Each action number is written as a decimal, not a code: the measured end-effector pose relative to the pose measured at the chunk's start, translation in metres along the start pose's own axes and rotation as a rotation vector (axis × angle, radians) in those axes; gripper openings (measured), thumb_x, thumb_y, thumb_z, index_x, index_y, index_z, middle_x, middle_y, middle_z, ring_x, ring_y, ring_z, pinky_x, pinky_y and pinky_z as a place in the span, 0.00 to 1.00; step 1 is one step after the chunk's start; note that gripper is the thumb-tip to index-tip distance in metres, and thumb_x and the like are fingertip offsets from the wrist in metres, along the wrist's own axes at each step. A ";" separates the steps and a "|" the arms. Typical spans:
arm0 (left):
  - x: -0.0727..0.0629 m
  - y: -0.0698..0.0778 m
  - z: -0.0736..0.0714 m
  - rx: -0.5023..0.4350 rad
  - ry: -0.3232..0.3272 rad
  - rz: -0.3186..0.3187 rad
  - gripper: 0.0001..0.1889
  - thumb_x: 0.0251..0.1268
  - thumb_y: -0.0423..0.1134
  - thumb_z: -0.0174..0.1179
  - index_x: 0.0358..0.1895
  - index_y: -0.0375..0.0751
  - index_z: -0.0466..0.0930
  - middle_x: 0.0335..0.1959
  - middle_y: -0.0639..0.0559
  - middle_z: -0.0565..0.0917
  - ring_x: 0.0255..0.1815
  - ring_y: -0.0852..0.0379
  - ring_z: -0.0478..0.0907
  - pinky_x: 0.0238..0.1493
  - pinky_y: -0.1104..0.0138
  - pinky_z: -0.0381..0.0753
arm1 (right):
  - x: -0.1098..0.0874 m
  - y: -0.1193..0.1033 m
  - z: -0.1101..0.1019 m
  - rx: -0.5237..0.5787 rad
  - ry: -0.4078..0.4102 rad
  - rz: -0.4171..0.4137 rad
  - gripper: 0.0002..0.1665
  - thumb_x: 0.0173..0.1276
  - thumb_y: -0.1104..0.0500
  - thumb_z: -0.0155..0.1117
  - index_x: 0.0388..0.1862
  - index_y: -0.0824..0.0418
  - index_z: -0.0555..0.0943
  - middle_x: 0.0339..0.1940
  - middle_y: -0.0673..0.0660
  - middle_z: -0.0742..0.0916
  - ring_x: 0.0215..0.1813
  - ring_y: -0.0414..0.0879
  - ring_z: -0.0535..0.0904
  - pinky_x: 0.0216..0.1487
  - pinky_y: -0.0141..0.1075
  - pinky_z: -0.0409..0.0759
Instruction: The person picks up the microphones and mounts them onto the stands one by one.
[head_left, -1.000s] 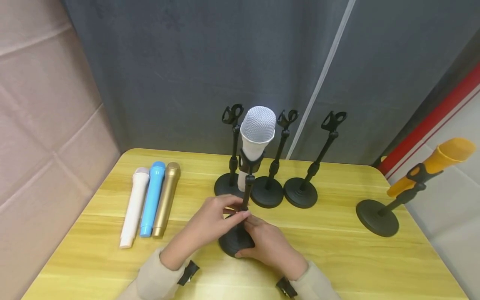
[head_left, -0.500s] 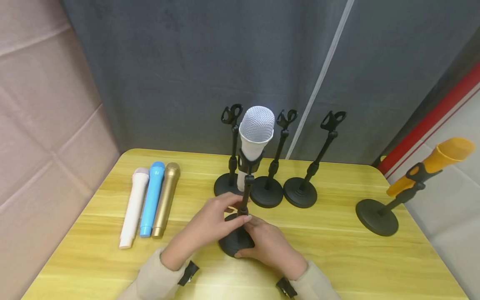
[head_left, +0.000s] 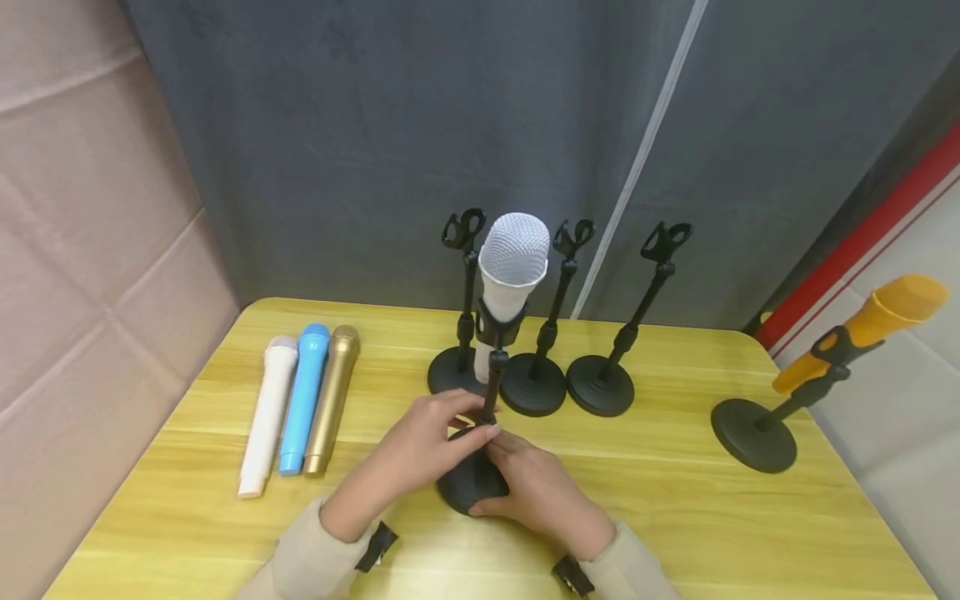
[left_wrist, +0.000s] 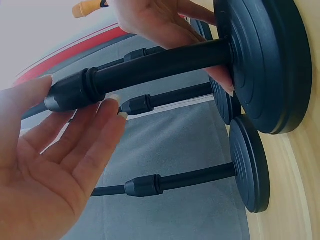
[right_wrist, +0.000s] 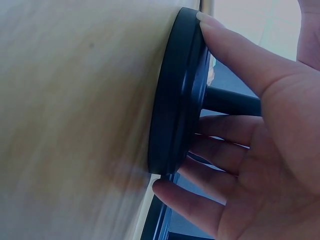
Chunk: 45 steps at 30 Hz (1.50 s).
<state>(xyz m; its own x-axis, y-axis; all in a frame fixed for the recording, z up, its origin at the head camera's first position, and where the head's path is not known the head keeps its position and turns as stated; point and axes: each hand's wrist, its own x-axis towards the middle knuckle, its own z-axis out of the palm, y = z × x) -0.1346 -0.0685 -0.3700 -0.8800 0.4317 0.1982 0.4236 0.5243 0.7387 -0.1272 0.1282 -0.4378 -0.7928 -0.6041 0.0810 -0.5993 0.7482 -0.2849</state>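
Note:
A black microphone stand (head_left: 467,483) stands in front of me with a large white microphone (head_left: 512,279) in its clip. My left hand (head_left: 423,437) pinches the collar (left_wrist: 70,91) on the pole, thumb on one side and fingertips on the other. Lower down, my right hand (head_left: 542,490) holds the round base (right_wrist: 175,100). Its thumb lies at the near rim, and the fingers reach round the far side. The base sits on the wooden table (head_left: 637,533). In the head view, my hands hide the lower pole.
Behind stand three more black stands (head_left: 534,385) with bare clips. To the left lie a white microphone (head_left: 268,417), a blue microphone (head_left: 305,400) and a gold microphone (head_left: 332,400). An orange microphone (head_left: 862,333) is clipped on a stand (head_left: 753,435) at right. A grey curtain (head_left: 390,150) hangs behind.
My left thumb dipped slightly on the pole half a second ago, showing the collar, and is now slightly higher again. The right hand and the stand have hardly moved.

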 end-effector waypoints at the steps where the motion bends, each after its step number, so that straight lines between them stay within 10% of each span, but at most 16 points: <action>1: 0.000 0.000 0.000 -0.009 0.006 0.005 0.15 0.72 0.50 0.62 0.53 0.46 0.85 0.50 0.55 0.87 0.51 0.58 0.86 0.50 0.64 0.88 | 0.000 0.000 0.000 0.002 0.000 0.000 0.49 0.54 0.36 0.78 0.70 0.59 0.76 0.71 0.58 0.80 0.69 0.49 0.79 0.62 0.44 0.82; 11: 0.000 -0.002 0.005 -0.020 0.059 0.080 0.11 0.74 0.47 0.60 0.49 0.48 0.87 0.47 0.56 0.88 0.48 0.60 0.86 0.47 0.69 0.87 | 0.000 0.000 0.000 0.016 -0.008 0.006 0.49 0.54 0.37 0.79 0.69 0.59 0.76 0.71 0.57 0.80 0.69 0.48 0.79 0.63 0.44 0.82; 21: 0.001 -0.003 0.000 -0.072 -0.009 -0.009 0.16 0.71 0.49 0.63 0.54 0.44 0.85 0.51 0.51 0.89 0.49 0.55 0.88 0.49 0.65 0.88 | 0.001 -0.001 0.001 0.006 -0.010 0.015 0.48 0.54 0.36 0.78 0.69 0.59 0.76 0.71 0.56 0.80 0.68 0.48 0.79 0.63 0.44 0.82; 45: 0.002 -0.004 0.010 -0.066 0.248 0.159 0.07 0.62 0.40 0.72 0.40 0.44 0.91 0.40 0.54 0.91 0.43 0.61 0.88 0.46 0.71 0.87 | 0.001 -0.001 0.000 -0.005 -0.012 0.015 0.50 0.54 0.36 0.78 0.70 0.60 0.76 0.71 0.58 0.79 0.69 0.49 0.78 0.64 0.44 0.81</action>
<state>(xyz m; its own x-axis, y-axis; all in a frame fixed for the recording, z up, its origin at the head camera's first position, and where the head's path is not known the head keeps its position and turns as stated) -0.1357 -0.0625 -0.3786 -0.8331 0.3078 0.4596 0.5522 0.4124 0.7246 -0.1274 0.1264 -0.4372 -0.8003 -0.5961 0.0654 -0.5879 0.7585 -0.2810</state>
